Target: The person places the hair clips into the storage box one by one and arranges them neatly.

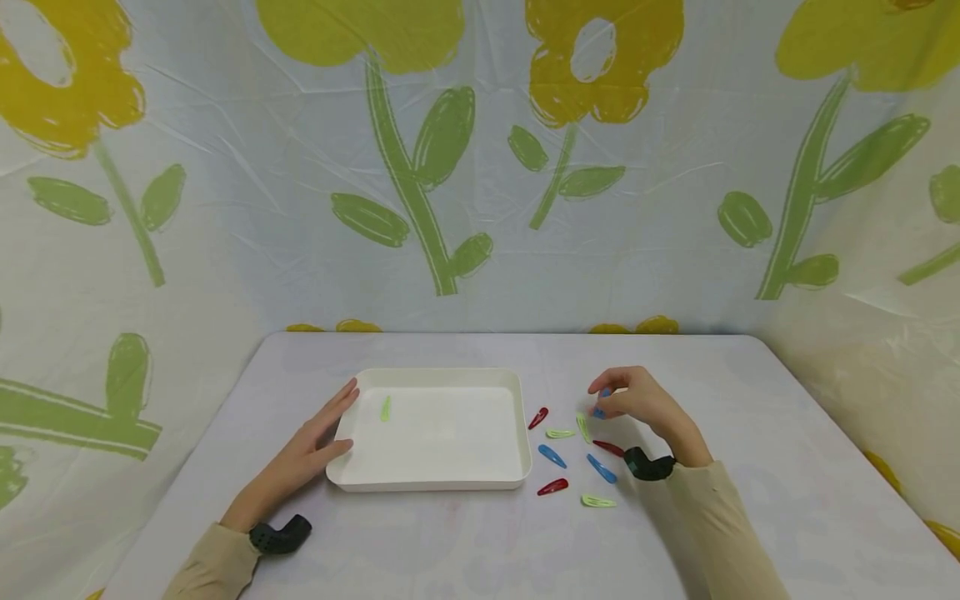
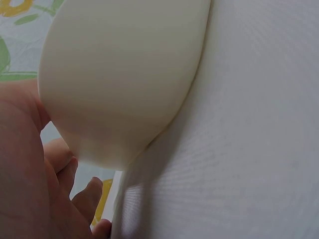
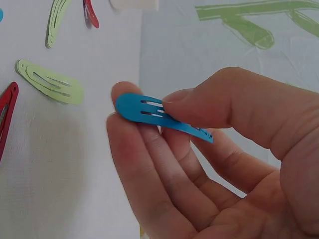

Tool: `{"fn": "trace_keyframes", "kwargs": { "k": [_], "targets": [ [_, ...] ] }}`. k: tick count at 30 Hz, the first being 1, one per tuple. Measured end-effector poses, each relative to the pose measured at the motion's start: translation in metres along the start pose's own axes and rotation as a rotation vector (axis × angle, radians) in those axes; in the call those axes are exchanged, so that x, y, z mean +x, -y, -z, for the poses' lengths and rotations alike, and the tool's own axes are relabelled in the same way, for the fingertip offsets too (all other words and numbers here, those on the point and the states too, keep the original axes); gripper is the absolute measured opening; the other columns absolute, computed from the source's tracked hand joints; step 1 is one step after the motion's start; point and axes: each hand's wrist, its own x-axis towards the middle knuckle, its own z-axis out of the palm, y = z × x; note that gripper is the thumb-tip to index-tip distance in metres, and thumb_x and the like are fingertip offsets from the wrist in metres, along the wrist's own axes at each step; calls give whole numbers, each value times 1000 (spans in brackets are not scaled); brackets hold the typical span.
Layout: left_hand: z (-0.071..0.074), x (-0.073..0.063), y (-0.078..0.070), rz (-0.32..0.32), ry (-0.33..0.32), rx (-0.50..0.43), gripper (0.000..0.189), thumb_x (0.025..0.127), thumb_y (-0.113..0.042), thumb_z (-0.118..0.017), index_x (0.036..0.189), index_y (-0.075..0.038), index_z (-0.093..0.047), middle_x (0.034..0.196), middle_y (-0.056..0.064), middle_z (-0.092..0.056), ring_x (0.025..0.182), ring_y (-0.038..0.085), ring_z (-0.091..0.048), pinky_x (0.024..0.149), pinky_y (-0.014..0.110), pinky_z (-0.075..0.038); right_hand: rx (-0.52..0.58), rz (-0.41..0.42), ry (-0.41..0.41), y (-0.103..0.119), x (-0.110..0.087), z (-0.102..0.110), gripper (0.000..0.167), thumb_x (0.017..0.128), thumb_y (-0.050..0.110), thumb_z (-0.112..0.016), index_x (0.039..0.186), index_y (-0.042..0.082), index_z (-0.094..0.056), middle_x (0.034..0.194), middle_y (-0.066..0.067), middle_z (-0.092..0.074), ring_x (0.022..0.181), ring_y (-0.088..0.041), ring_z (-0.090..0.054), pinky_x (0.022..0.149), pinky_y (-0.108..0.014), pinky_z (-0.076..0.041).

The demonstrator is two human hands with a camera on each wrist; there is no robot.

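A blue snap hair clip (image 3: 137, 107) is pinched between the thumb and fingers of my right hand (image 1: 637, 398), raised above the table on the right. My left hand (image 1: 307, 442) rests against the left side of a white tray (image 1: 435, 483), fingers stretched and touching its rim; the left wrist view shows the thumb and fingers (image 2: 88, 199) at the tray's outer wall. Inside the tray, toward its far left, lies one light green hair clip (image 1: 386, 408). Under and beside my right hand lie a green clip (image 1: 583, 427) and a dark red clip (image 1: 609, 447).
Between the tray and my right arm several more clips are scattered: red clips (image 1: 552, 487), blue clips (image 1: 552, 455) and green clips (image 1: 597, 502). A red clip (image 1: 538, 417) lies close to the tray's right edge. A flower-printed curtain (image 1: 525, 275) stands behind the table.
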Motion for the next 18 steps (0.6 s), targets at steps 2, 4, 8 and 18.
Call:
{"fn": "trace_keyframes", "kwargs": {
  "k": [2,4,8,18],
  "targets": [
    [0,0,-1,4,-3,1,72,94,-4,-63,156,-1,-25,166,11,-12,151,11,-7,112,9,-8,13,10,-1,-1,0,0,24,87,1,-65,110,-7,-65,89,-13,-60,81,-24,-65,75,-32,-58],
    [0,0,0,3,-5,7,72,94,-4,-63,156,-1,-26,165,12,-12,152,12,-7,111,9,-8,32,17,-6,-2,2,0,26,88,2,-66,113,-7,-64,88,-13,-60,81,-26,-67,75,-34,-58],
    [0,0,0,5,-8,9,71,95,-4,-62,155,-1,-26,165,12,-12,152,17,-8,111,8,-8,61,37,-25,-3,2,-1,32,89,3,-67,119,-8,-61,89,-15,-62,81,-27,-69,75,-34,-59],
    [0,0,0,9,-5,12,71,95,-5,-62,156,-1,-26,165,12,-12,152,13,-8,111,8,-8,152,76,-98,2,3,-8,40,89,7,-73,122,-10,-61,95,-17,-67,80,-23,-70,74,-30,-59]
  ]
}}
